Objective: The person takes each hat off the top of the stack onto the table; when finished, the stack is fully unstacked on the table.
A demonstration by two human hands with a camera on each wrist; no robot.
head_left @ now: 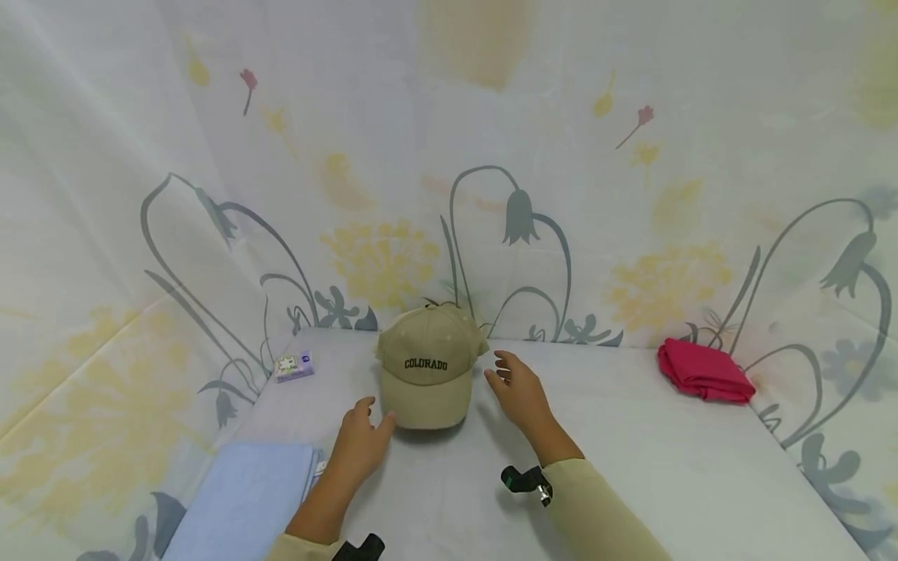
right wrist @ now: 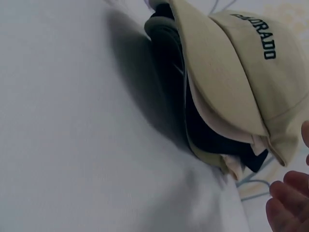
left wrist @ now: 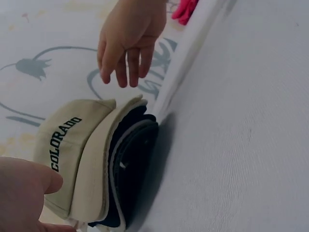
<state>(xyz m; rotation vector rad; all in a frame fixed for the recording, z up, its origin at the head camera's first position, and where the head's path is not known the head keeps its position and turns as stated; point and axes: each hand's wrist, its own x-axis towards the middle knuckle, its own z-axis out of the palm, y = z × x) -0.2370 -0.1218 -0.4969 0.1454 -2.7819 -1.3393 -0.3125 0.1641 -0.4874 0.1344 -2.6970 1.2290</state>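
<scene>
Your cap [head_left: 426, 351], beige with COLORADO across its front, sat at the centre of the clock in the head view, its bill pointing to 6 o'clock. It topped a stack on the white table [head_left: 631, 452]; both wrist views showed the lower caps [left wrist: 137, 159], some dark, nested beneath it with their bills layered.

Your left hand [head_left: 362, 441] was at 7 o'clock, beside the bill, thumb and fingers spread apart and gripping nothing. The thumb lay across the bill's edge in the head view, but you could not tell whether it touched. Your right hand [head_left: 522, 393] was near 3 o'clock, clear of the cap, its fingers loosely bent and thumb apart, holding nothing. You wore beige sleeves [head_left: 596, 506] and a black device [head_left: 522, 479] at the right wrist.

Farther out at 3 o'clock lay a folded red cloth [head_left: 705, 372]. A small purple pack [head_left: 294, 368] was at 9 o'clock, and a blue cloth [head_left: 242, 491] at 8 o'clock. A floral backdrop [head_left: 393, 101] hung beyond the table at 12 o'clock.
</scene>
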